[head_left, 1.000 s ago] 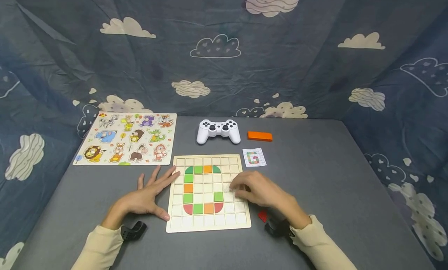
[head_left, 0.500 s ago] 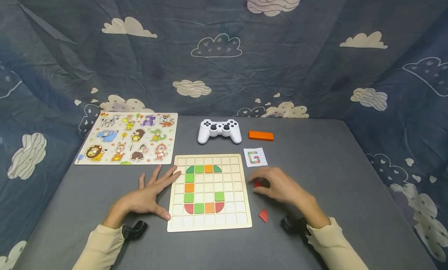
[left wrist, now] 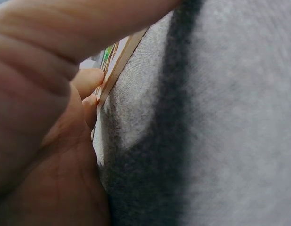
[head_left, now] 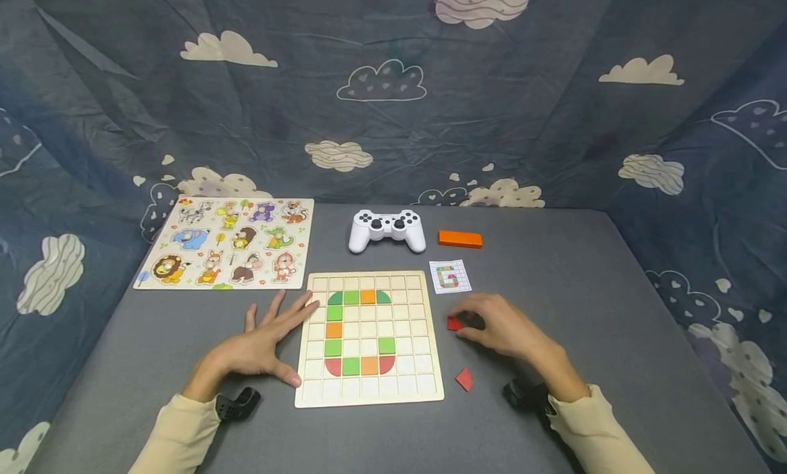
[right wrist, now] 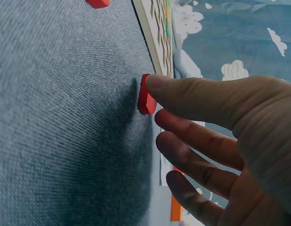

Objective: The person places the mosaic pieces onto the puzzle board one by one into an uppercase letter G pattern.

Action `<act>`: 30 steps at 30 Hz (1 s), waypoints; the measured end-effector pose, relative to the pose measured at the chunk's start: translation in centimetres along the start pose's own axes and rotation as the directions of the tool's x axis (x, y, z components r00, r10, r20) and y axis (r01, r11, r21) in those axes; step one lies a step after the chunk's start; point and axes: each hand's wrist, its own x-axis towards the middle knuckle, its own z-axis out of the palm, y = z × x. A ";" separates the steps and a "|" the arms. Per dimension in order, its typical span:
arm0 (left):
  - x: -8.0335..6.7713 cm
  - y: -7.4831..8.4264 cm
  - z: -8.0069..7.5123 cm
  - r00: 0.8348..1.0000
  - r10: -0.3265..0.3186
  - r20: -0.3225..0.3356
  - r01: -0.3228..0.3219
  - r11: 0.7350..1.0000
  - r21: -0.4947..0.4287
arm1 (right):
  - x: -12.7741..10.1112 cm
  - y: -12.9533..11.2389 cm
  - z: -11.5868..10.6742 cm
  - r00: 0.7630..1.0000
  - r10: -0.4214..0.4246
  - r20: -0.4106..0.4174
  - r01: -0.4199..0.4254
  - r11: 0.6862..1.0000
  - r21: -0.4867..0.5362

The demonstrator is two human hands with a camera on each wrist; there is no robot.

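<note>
The left hand point(head_left: 261, 344) lies with fingers spread at the left side of a wooden grid board point(head_left: 418, 385), its thumb and fingertips touching the edge. Green, orange and dull red tiles form an incomplete ring in the board's squares. Right of the board, the right hand point(head_left: 498, 324) has its thumb and fingertips at a small red tile point(head_left: 453, 323) on the table. In the right wrist view, the thumb tip covers part of this red tile point(right wrist: 145, 101), with the index fingertip at its other end. A second red tile point(head_left: 464, 379), with a rounded edge, lies nearer the front.
Behind the right hand lies a small pattern card point(head_left: 450, 276) showing a coloured shape on a grid. Further back are an orange block point(head_left: 460, 239) and a white game controller point(head_left: 387, 231). An animal puzzle board point(head_left: 215, 248) occupies the back left.
The right hand has moved right, off the board, to the red tile beside it. More of the front red tile now shows. The left hand stays in place.
</note>
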 end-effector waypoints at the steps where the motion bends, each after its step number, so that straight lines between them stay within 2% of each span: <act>1: 0.0 0.0 0.0 1.000 -0.002 0.002 0.002 1.000 0.003 | 0.0 0.0 0.0 1.000 0.003 0.004 -0.003 1.000 0.000; 15: 0.0 0.0 0.2 1.000 -0.002 0.001 0.002 1.000 0.001 | 1.0 0.2 0.4 0.997 0.045 0.064 -0.047 0.999 0.018; 30: 0.0 0.0 0.0 1.000 -0.005 0.006 0.005 1.000 0.002 | 1.8 -0.4 0.4 0.998 0.003 0.061 -0.004 1.000 0.017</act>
